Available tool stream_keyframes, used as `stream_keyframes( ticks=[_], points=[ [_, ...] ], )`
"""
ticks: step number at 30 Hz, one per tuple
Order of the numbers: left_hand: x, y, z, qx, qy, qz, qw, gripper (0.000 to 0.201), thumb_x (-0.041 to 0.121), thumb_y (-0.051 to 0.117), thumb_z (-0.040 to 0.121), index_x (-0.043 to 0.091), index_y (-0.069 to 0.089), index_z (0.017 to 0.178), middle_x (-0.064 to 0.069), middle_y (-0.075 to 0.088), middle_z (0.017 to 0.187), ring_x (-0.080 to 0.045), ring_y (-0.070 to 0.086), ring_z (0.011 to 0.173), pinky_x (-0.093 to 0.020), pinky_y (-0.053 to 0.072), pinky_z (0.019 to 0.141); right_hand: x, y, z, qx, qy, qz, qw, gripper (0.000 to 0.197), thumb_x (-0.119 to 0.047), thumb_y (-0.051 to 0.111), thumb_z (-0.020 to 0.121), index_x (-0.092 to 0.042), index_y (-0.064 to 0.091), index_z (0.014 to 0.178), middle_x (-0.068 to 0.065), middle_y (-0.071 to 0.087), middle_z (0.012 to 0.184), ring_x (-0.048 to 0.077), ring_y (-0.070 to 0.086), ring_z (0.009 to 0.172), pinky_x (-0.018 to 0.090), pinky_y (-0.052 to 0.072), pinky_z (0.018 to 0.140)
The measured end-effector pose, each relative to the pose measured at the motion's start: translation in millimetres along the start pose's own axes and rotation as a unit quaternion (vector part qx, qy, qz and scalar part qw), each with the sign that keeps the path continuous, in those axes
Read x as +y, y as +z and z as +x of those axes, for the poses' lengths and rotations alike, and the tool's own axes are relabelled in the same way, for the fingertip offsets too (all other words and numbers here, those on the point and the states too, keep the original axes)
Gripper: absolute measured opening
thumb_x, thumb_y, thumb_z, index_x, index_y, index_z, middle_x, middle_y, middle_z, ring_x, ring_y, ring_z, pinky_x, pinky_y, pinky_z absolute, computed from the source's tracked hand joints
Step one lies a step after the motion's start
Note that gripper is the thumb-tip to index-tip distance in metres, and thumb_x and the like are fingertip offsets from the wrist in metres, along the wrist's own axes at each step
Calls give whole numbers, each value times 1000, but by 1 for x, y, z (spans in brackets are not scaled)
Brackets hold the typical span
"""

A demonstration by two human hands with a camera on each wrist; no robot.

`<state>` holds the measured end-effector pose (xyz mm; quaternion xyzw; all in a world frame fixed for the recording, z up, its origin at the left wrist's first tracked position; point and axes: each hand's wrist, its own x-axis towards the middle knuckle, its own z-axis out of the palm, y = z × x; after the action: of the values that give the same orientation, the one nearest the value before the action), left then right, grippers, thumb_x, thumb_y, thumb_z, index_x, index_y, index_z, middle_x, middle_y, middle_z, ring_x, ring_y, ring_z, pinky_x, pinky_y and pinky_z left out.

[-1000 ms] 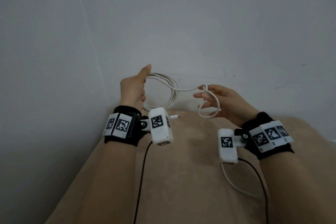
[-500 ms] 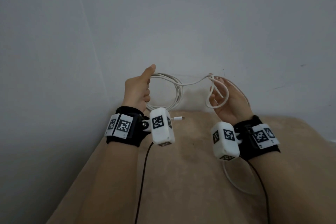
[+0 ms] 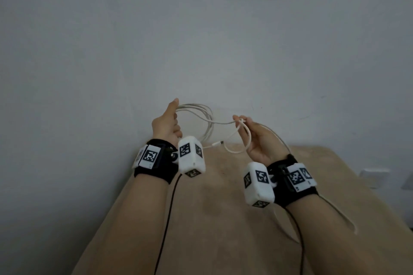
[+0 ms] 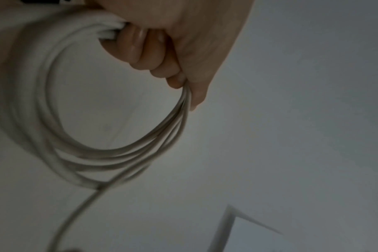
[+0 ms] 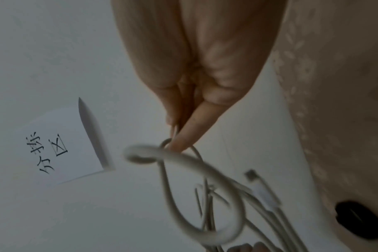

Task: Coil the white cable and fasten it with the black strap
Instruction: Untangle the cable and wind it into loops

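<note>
**Cable half coiled between two raised hands**

The left hand (image 3: 166, 124) is raised above the beige cloth-covered surface (image 3: 214, 219), its fingers (image 4: 150, 51) curled round several turns of the white cable (image 3: 206, 118), thumb pointing up. The coil hangs from that fist as a rough ring; in the left wrist view its lower arc is blurred and one strand trails away toward the bottom edge.

The right hand (image 3: 257, 140) is held palm up just beside the coil, pinching a small loop of the same cable between thumb and fingertips (image 5: 181, 141). A strand runs from this pinch across to the coil. The loop droops below the fingers, and more cable passes behind the wrist and down over the cloth, partly hidden by the forearm. The cable's plug (image 3: 218, 143) dangles between the two hands.

In the right wrist view a dark rounded object (image 5: 360, 221) lies on the cloth; whether it is the black strap cannot be made out. A paper note (image 5: 63, 146) with handwritten characters is on the wall (image 3: 111, 51), cut off at the top of the head view.
</note>
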<state>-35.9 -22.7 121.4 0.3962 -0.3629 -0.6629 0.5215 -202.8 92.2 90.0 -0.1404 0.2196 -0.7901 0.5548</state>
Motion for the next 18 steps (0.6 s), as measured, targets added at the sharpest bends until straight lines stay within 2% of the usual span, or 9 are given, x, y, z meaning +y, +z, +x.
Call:
stream_keyframes(
  ticks=[2,3,4,6,9,11,13,15,18],
  points=[
    [16,2,-18,-3,12,-35,999,31,32,72,83,17,49,69,5,28,57,-6,20,30,-14,19,32,3,10,-20,34,55,5,998,8,2,56,86,7,62,84,21,70,72,21,71,56,23,56,48],
    [24,3,-25,-2,20,-47,999,28,30,71,85,16,50,71,4,29,59,-6,21,29,-13,20,31,5,15,-30,44,86,-4,995,5,5,61,79,9,63,82,22,69,69,21,69,51,23,54,43],
    [32,2,-32,4,28,-52,998,27,29,70,85,15,51,72,3,31,61,-6,23,28,-13,22,31,6,20,-40,57,112,-14,992,6,4,61,79,10,64,79,24,68,67,21,68,47,23,53,41],
    [48,-5,-42,22,38,-33,998,27,31,69,86,13,53,75,1,35,63,-8,28,34,-11,24,32,5,20,-54,99,145,-60,983,22,-2,57,89,11,65,73,24,66,65,22,67,45,25,54,42],
    [66,-27,-50,55,40,34,997,32,39,68,85,12,53,75,0,36,62,-12,31,46,-9,26,31,-9,10,-72,123,184,-147,964,25,-13,59,91,5,60,74,16,64,60,15,63,41,20,52,39],
    [73,-44,-49,83,46,55,994,32,40,69,83,11,55,78,0,37,62,-12,32,47,-10,26,32,-25,4,-80,118,191,-148,963,25,-17,56,93,0,55,74,10,61,57,11,59,37,17,49,37],
    [81,-60,-49,103,54,58,991,33,40,71,82,10,58,86,0,38,62,-12,31,45,-12,27,35,-41,5,-89,102,197,-114,968,20,-10,61,87,-1,54,70,9,60,55,11,56,33,17,47,35],
    [81,-69,-47,115,50,67,990,33,40,71,81,9,58,81,0,38,61,-12,31,43,-12,27,35,-53,6,-95,88,186,-67,976,15,-1,71,70,2,56,71,9,60,56,12,57,34,18,48,36],
    [82,-84,-50,127,44,72,988,35,39,71,82,10,55,71,-2,40,63,-14,36,48,-20,34,41,-69,9,-106,82,124,-10,989,13,-1,70,71,6,60,76,12,62,60,14,59,38,18,49,41]
  ],
)
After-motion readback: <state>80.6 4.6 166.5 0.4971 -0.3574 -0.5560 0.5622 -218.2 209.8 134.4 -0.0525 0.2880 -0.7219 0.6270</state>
